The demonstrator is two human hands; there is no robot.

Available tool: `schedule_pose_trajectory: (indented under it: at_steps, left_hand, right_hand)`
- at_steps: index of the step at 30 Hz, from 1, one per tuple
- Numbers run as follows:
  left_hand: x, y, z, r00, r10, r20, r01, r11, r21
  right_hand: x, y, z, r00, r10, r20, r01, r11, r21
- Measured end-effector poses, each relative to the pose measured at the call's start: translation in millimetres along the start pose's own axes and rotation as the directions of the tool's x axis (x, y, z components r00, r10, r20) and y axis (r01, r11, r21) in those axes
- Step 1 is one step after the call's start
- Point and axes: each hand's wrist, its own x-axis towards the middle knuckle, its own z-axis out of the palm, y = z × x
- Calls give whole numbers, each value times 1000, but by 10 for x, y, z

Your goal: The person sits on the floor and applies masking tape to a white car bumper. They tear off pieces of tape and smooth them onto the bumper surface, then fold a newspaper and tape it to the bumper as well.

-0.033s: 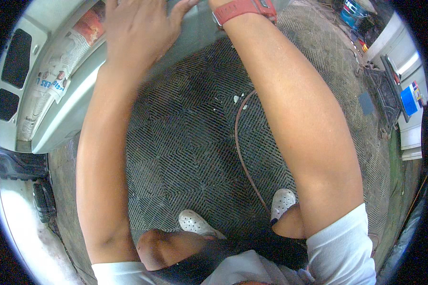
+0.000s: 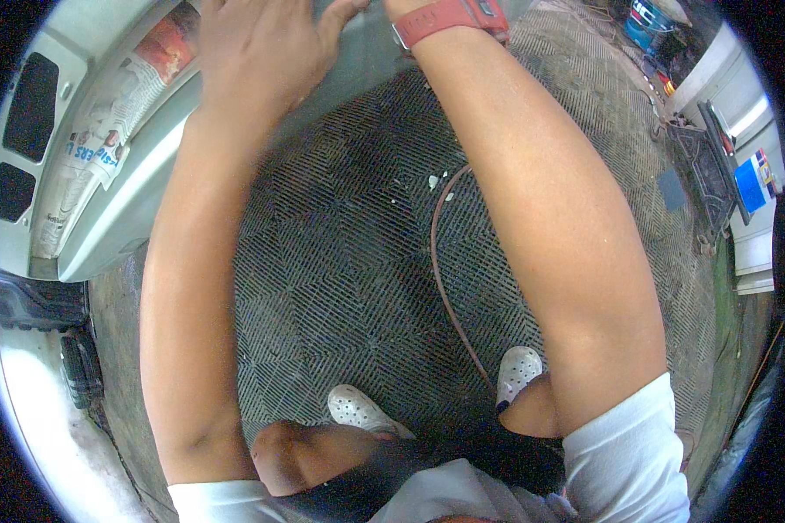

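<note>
Lettering on newspaper (partly blue) and bucket

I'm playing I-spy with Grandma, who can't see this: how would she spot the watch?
Start at the dark ribbed floor mat mid-picture. Follow the right forearm up to the top edge, where the wristwatch wraps the wrist. Its red strap stands out, while the left wrist is bare.

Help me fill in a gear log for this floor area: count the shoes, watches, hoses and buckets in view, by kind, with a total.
White shoes: 2
Red-strapped watch: 1
Brown hose: 1
Blue bucket: 1
Total: 5
</note>
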Motion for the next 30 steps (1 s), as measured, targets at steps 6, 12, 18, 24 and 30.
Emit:
schedule_pose_trajectory:
  at_steps: [6, 12, 18, 24, 30]
  left_hand:
    - [84, -41, 196, 996, 44, -76, -47, 998, -34]
    - [147, 158, 175, 999, -35, -8, 35, 998, -57]
    - [108, 304, 149, 1000, -4, 21, 6, 996, -84]
    - [380, 452, 345, 964, 267, 0, -255, 921, -295]
    - [646, 434, 560, 951, 305, -47, -306, 916, -258]
  right_hand:
    - [-47, 130, -87, 949, -303, 94, 293, 951, 101]
    - [202, 593, -662, 608, -711, 352, 769, 637, -42]
    - [276, 515, -737, 823, -452, 344, 551, 781, -293]
    - [323, 532, -622, 883, -404, 238, 457, 856, -244]
    - [363, 379, -542, 941, -250, 228, 294, 938, -184]
